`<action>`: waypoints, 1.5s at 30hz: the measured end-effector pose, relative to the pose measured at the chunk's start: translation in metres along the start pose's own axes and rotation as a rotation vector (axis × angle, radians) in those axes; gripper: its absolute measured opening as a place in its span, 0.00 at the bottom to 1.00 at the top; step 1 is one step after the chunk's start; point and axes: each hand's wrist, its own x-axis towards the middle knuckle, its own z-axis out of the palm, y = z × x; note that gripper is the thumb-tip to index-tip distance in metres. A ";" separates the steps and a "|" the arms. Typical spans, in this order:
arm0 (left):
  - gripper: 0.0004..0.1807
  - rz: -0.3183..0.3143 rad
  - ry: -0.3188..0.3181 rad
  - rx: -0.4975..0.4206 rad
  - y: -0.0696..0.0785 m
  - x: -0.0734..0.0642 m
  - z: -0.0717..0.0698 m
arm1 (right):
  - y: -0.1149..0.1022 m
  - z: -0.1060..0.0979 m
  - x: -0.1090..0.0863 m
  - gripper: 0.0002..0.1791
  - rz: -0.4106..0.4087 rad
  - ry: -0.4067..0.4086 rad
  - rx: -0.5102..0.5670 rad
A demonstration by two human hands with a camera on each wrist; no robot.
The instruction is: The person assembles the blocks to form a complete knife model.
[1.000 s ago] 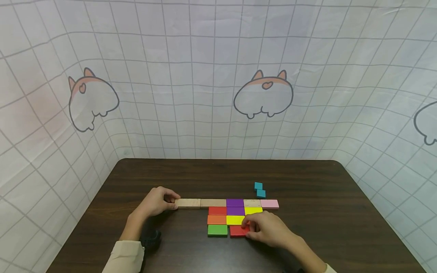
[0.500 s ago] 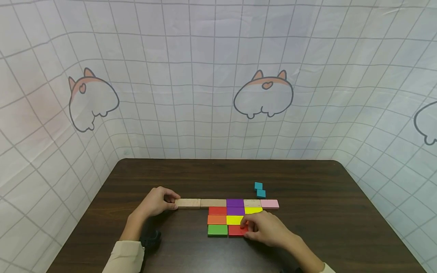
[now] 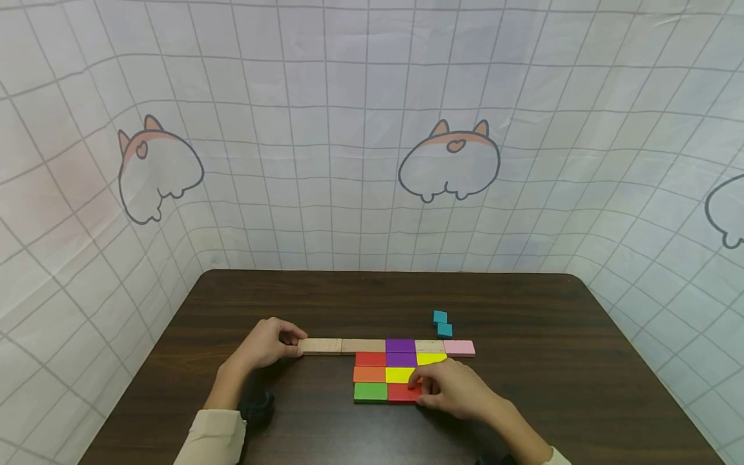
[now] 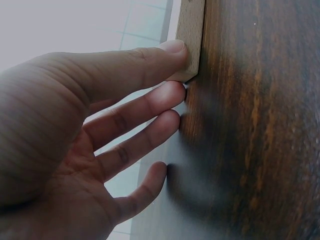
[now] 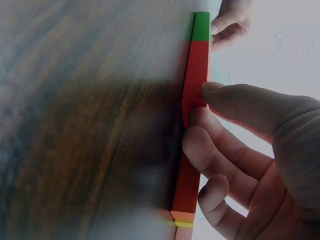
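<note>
My left hand (image 3: 267, 345) pinches the left end of a plain wooden block (image 3: 321, 347) lying flat at the end of a row. In the left wrist view its thumb lies along the wooden block (image 4: 190, 35), the other fingers touching the table. At the front, my right hand (image 3: 456, 386) grips the right end of a red block (image 3: 401, 392), which sits against a green block (image 3: 370, 392). The thumb presses the red block (image 5: 196, 70) in the right wrist view. My right fingers partly hide an orange-red block behind it.
Beyond the row lie two small teal pieces (image 3: 442, 324). Purple (image 3: 400, 352), yellow (image 3: 400, 375), orange (image 3: 369, 374) and pink (image 3: 459, 348) blocks fill the rest of the flat layout. A white grid-patterned curtain (image 3: 372, 194) surrounds the dark wooden table (image 3: 314, 426).
The red block has slid left with my right hand, closing the small gap to the green block. My left hand has stayed in place.
</note>
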 end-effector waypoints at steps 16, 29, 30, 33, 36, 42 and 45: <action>0.11 -0.003 0.001 -0.014 -0.002 0.000 0.000 | 0.016 -0.014 0.003 0.09 -0.078 -0.022 0.091; 0.11 -0.001 -0.003 -0.015 0.001 -0.001 -0.001 | 0.072 -0.057 0.017 0.10 0.033 0.228 0.116; 0.11 -0.003 -0.004 -0.015 0.001 -0.001 -0.001 | 0.077 -0.059 0.019 0.11 0.047 0.230 0.129; 0.11 -0.007 -0.006 -0.013 0.001 -0.001 -0.001 | 0.090 -0.062 0.026 0.11 0.087 0.222 0.161; 0.11 -0.008 -0.006 -0.014 0.001 -0.001 -0.001 | 0.100 -0.063 0.034 0.11 0.119 0.207 0.160; 0.11 -0.007 -0.009 -0.025 0.002 -0.001 -0.001 | 0.111 -0.064 0.044 0.11 0.150 0.182 0.159; 0.11 -0.006 -0.008 -0.024 0.002 -0.002 -0.001 | 0.114 -0.064 0.047 0.12 0.157 0.169 0.164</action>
